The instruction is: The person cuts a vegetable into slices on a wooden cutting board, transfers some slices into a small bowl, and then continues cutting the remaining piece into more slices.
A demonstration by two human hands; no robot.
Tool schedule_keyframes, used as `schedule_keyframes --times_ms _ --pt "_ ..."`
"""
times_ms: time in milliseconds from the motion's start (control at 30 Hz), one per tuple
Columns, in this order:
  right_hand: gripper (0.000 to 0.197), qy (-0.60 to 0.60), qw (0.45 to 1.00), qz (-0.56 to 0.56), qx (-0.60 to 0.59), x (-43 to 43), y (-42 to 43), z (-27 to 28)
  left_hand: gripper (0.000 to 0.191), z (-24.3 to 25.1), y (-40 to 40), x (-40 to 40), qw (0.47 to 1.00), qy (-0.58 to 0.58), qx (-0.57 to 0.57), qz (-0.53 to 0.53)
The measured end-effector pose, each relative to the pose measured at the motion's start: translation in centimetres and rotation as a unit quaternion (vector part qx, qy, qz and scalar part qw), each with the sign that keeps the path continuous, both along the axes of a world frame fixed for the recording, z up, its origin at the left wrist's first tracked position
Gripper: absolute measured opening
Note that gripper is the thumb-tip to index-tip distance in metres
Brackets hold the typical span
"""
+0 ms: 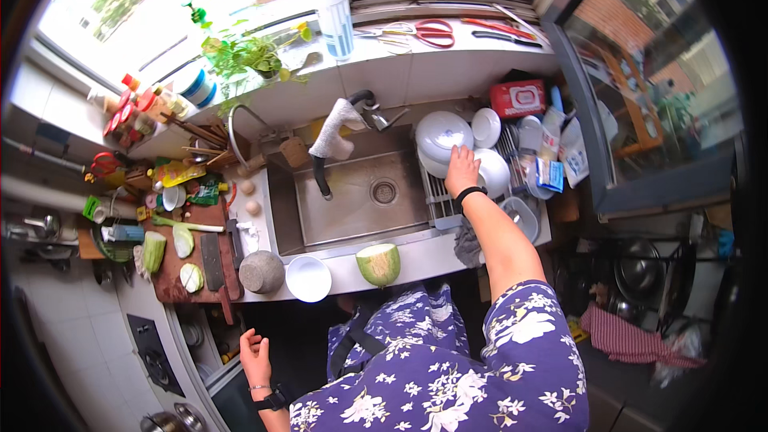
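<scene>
My right hand (462, 171) reaches to the dish rack (436, 192) right of the sink. Its fingers touch the edge of a large upturned white bowl (444, 132); whether they grip it is hidden. Close beside that hand are another white bowl (494, 173) and a small white dish (485, 127). Low at the left, my left hand (256, 355) hangs with nothing in it, fingers loosely bent, near the handle of a cleaver (212, 261). Along the front counter edge sit a cut green gourd (378, 265), an empty white bowl (308, 278) and a grey stone-like mortar (261, 272).
The steel sink (348, 210) has a tap with a cloth (337, 132) on it. Cut vegetables lie on a wooden chopping board (180, 288), with two eggs (252, 207) nearby. Scissors (433, 33) and a white bottle (335, 18) occupy the sill. An open window sash (636, 192) juts in at right.
</scene>
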State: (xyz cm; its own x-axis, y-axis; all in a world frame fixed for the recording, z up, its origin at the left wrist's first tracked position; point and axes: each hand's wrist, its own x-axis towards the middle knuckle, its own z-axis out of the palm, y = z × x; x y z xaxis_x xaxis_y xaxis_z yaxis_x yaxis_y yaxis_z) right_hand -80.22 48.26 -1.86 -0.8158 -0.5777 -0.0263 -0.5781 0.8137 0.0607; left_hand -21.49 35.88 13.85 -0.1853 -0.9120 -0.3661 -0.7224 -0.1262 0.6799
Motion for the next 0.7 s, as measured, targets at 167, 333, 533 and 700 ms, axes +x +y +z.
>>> schedule_keyframes --times_ms 167,333,533,700 --pt "0.052 0.054 0.983 0.098 0.149 -3.2 -1.3 -3.5 0.036 1.4 4.1 1.7 0.995 -0.073 -0.003 0.074" --pt "0.05 0.039 0.98 0.147 0.132 -5.3 -1.2 -5.3 0.036 2.8 7.1 0.6 0.992 -0.074 -0.007 0.104" --pt "0.044 0.116 0.964 0.192 0.142 -6.1 -1.5 -6.7 0.037 2.8 9.8 -0.1 0.987 -0.081 0.0 0.139" --pt "0.045 0.153 0.97 0.154 0.107 -6.5 -2.9 -4.9 0.038 3.2 9.6 -1.9 0.988 -0.079 0.002 0.13"
